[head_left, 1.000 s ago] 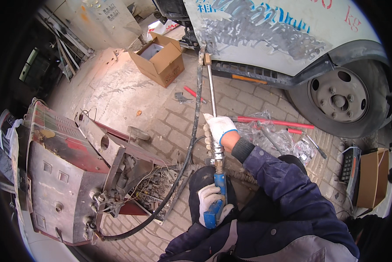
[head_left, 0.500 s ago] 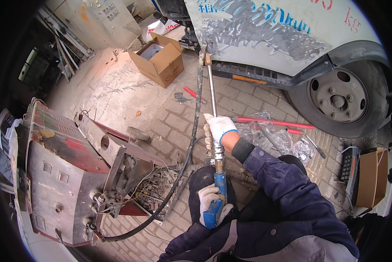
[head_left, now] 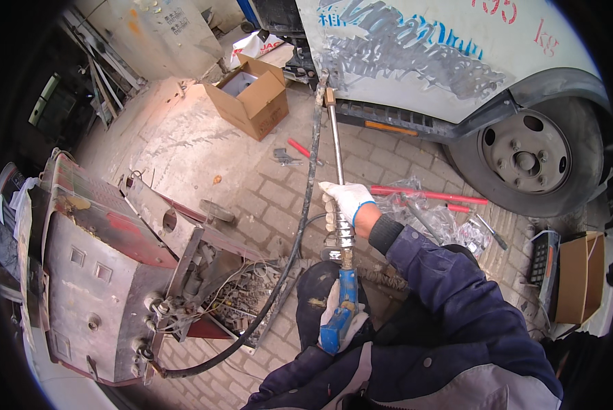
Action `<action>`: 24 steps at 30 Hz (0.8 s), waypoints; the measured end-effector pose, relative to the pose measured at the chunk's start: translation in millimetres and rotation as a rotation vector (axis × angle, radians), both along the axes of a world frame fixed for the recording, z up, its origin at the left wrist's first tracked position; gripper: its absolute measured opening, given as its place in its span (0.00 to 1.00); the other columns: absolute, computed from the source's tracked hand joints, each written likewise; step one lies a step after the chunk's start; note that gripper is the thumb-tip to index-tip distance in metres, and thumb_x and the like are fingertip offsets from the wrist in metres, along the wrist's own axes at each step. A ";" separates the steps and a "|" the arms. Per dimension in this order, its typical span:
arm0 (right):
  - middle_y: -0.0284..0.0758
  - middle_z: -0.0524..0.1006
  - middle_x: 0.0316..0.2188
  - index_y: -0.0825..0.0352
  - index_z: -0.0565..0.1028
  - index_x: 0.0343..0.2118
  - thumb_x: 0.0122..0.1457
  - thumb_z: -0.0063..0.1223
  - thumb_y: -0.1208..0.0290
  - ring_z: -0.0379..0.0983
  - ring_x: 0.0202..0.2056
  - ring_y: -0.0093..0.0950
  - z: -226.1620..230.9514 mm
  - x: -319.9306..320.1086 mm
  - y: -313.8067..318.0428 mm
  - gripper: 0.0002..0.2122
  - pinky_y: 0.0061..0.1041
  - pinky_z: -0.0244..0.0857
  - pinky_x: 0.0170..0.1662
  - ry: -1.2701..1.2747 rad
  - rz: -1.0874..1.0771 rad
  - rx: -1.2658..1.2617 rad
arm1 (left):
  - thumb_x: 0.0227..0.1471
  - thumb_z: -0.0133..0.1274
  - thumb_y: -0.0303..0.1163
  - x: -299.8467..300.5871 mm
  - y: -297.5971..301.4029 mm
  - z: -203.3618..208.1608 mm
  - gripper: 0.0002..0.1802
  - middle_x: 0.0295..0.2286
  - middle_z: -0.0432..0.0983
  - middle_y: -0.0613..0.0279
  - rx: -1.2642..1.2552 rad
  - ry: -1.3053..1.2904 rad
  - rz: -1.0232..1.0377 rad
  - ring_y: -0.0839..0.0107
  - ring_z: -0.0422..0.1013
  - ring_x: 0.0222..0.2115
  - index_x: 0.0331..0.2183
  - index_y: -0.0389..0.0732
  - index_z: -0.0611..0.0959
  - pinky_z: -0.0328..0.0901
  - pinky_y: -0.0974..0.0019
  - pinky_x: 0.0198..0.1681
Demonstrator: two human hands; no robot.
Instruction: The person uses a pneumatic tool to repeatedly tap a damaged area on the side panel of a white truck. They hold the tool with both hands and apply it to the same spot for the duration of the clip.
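A slide-hammer dent puller [head_left: 338, 147] with a long steel rod runs from my lap up to the lower edge of a white vehicle panel [head_left: 416, 82]. My left hand [head_left: 332, 307], in a white glove, is closed around the puller's blue handle. Farther up the tool, my gloved right hand [head_left: 349, 199] wraps the sliding weight, its ribbed metal showing below the fingers. The rod's far end has a copper-coloured block [head_left: 330, 97] by the panel's edge. Beside it a thick black cable [head_left: 309, 171] ends at a clamp-like fitting on the panel.
A worn red and grey machine [head_left: 115, 273] stands at left, the cable joined to it, with a tray of metal bits [head_left: 245, 297] alongside. Red-handled tools [head_left: 423, 194] and clear plastic lie on the paving. A cardboard box [head_left: 259, 102] and a wheel [head_left: 525, 160] are beyond.
The view has shifted slightly. The puller's handle has tilted a little, and my left hand shows less behind it. Both hands keep their grip.
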State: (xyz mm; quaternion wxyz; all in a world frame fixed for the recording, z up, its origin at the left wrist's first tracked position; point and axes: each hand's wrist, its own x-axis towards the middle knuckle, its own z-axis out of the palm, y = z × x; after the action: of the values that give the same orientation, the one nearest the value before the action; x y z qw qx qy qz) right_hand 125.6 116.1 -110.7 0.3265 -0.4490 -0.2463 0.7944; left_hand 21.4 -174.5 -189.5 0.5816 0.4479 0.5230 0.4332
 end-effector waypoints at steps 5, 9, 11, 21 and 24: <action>0.31 0.76 0.20 0.64 0.79 0.34 0.72 0.63 0.59 0.74 0.17 0.28 49.8 -6.9 31.0 0.13 0.34 0.74 0.21 -0.008 -0.120 0.218 | 0.61 0.69 0.31 -1.9 -1.7 -28.4 0.53 0.64 0.71 0.42 0.256 0.139 0.061 0.55 0.74 0.62 0.75 0.30 0.56 0.69 0.57 0.65; 0.32 0.77 0.20 0.64 0.81 0.35 0.73 0.59 0.63 0.73 0.16 0.30 36.7 -17.3 -1.8 0.11 0.35 0.71 0.21 -0.059 -0.091 -0.073 | 0.60 0.69 0.32 -7.6 -3.2 -31.9 0.53 0.65 0.69 0.37 0.252 0.185 0.116 0.52 0.73 0.63 0.75 0.30 0.58 0.68 0.57 0.66; 0.32 0.77 0.23 0.64 0.80 0.35 0.71 0.60 0.64 0.73 0.18 0.30 14.9 -12.3 -20.4 0.09 0.35 0.70 0.21 0.043 -0.186 -0.081 | 0.58 0.70 0.30 -6.2 -4.4 -22.8 0.53 0.63 0.71 0.41 0.270 0.293 0.026 0.55 0.74 0.61 0.75 0.31 0.58 0.69 0.60 0.64; 0.35 0.83 0.29 0.67 0.83 0.43 0.75 0.58 0.57 0.82 0.27 0.31 -23.3 -0.9 -6.6 0.16 0.33 0.78 0.30 -0.083 0.003 0.094 | 0.71 0.58 0.38 -77.3 59.2 -4.1 0.44 0.69 0.67 0.48 -0.085 -0.621 -0.257 0.57 0.74 0.62 0.77 0.35 0.58 0.72 0.53 0.64; 0.45 0.85 0.35 0.70 0.84 0.47 0.78 0.50 0.50 0.85 0.36 0.39 -29.9 -1.9 -1.4 0.24 0.38 0.78 0.40 -0.297 0.024 0.243 | 0.74 0.54 0.50 -52.1 121.9 -2.1 0.40 0.64 0.72 0.45 -0.095 -0.722 -0.047 0.55 0.76 0.59 0.72 0.31 0.66 0.75 0.47 0.60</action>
State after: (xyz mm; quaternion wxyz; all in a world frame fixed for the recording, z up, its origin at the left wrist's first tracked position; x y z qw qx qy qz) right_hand 123.7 114.7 -140.6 0.3286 -0.5158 -0.3913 0.6877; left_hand -30.7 -52.6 -191.7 0.7588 0.2503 0.2929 0.5252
